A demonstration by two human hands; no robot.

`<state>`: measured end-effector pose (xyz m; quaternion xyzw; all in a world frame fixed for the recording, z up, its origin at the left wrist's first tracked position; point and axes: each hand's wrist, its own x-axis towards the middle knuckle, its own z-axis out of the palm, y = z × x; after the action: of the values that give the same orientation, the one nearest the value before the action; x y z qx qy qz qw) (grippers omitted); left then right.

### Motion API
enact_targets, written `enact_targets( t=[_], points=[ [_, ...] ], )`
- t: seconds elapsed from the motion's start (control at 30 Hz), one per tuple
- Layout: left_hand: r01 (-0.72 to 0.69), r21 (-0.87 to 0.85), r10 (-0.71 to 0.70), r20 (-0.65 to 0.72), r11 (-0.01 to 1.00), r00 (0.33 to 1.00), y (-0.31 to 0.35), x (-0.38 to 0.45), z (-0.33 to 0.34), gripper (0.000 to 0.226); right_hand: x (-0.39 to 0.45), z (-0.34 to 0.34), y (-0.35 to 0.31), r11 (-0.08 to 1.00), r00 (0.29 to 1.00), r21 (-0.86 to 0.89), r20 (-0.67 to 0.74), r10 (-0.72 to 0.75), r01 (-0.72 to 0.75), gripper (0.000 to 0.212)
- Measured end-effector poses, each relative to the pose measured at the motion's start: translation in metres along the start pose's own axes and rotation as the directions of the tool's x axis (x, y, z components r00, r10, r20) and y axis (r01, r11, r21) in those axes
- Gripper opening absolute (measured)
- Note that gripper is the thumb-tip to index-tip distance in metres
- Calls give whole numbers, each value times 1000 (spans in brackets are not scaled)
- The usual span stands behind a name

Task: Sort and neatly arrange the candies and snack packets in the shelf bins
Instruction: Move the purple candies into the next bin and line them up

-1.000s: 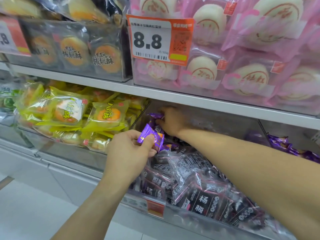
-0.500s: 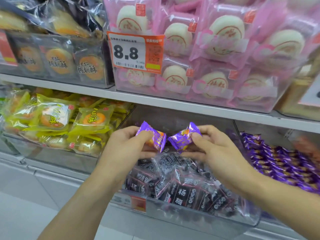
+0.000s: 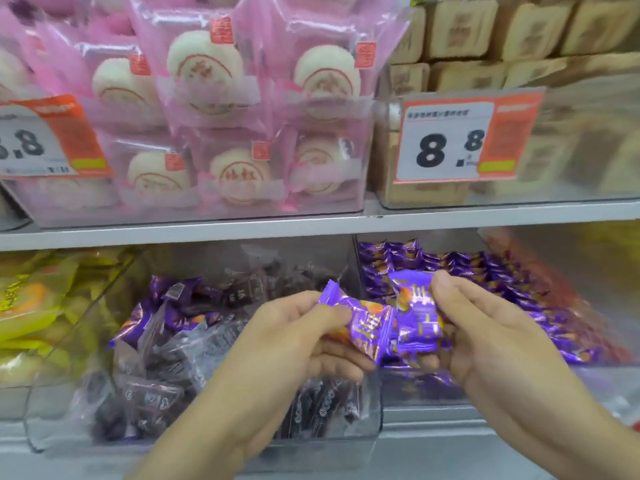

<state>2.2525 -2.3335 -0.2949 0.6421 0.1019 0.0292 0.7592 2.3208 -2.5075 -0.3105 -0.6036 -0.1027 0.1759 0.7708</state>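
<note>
My left hand [image 3: 294,337] pinches a purple candy packet [image 3: 360,320] with orange print. My right hand [image 3: 485,334] holds a second purple candy packet [image 3: 417,313] right beside it; the two packets touch. Both hands hover over the divider between two clear bins on the lower shelf. The middle bin [image 3: 207,441] holds dark plum packets [image 3: 152,396] with a few stray purple candies [image 3: 166,289] mixed in at the back left. The right bin [image 3: 616,379] holds rows of matching purple candies [image 3: 512,289].
Yellow pastry packets [image 3: 31,313] fill the bin at the left. On the upper shelf stand pink-wrapped white cakes [image 3: 207,81] and brown boxed snacks [image 3: 467,36], with an orange 8.8 price tag [image 3: 460,140] in front. The grey shelf edge [image 3: 207,230] runs across above my hands.
My right hand drew a purple candy out of the back of the plum bin. Both hands, each with a candy, have moved right toward the purple candy bin, and the view has shifted right.
</note>
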Motion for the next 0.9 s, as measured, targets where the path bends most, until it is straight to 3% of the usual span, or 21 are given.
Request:
enact_targets(
  t=[0.13, 0.33, 0.5, 0.7, 0.9],
  points=[
    [-18, 32, 18, 6, 999, 1000, -2, 11, 23, 17, 1, -21, -2, 999, 996, 26, 75, 41, -43, 68],
    [-63, 20, 63, -11, 998, 998, -6, 20, 50, 12, 5, -42, -7, 1000, 1000, -1, 7, 13, -13, 41],
    [1, -31, -1, 3, 1000, 1000, -9, 24, 63, 23, 7, -51, -7, 998, 999, -61, -29, -15, 13, 50],
    [-11, 28, 11, 5, 1000, 1000, -15, 27, 67, 21, 7, -54, -7, 999, 1000, -52, -25, -4, 3, 33],
    [14, -145, -20, -37, 989, 999, -18, 28, 70, 24, 5, -53, -9, 999, 995, -47, -97, -26, 21, 25]
  ],
)
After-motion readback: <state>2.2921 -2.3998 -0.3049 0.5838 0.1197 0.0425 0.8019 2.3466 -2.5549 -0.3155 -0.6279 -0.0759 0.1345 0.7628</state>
